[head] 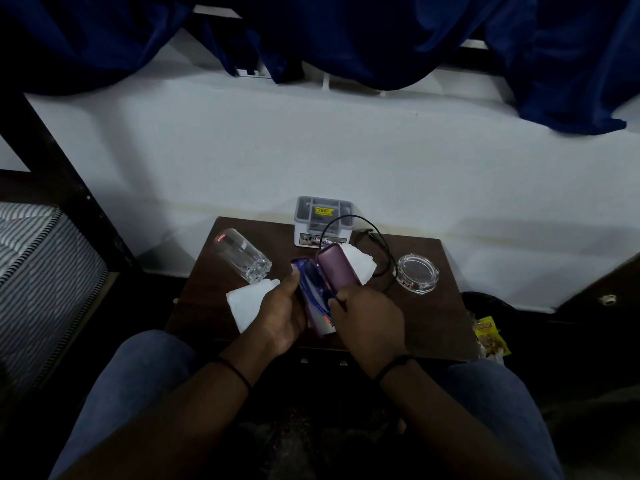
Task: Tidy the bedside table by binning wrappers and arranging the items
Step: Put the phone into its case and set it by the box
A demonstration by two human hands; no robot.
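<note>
Both hands hold an open purple spectacle case (332,271) above the middle of the dark wooden surface (429,317). The left hand (282,315) curls around the case's lower half from the left, thumb up along its edge, while the right hand (367,320) pinches a pair of blue-framed glasses (313,289) lying in the case — its fingers are bent over the frame. The lid stands tilted up toward the wall.

A white tissue (247,303) lies on the surface just left of the left hand, and a second white tissue (358,263) shows behind the case lid. A clear drinking glass (242,256) lies on its side at the left rear. A grey organiser box (323,220) sits at the back edge against the wall, with a black cable (382,251) looping from it toward a clear glass ashtray (417,273) on the right. Beside the surface on the right, a yellow snack wrapper (490,336) sits at the rim of a dark bin (485,303).
</note>
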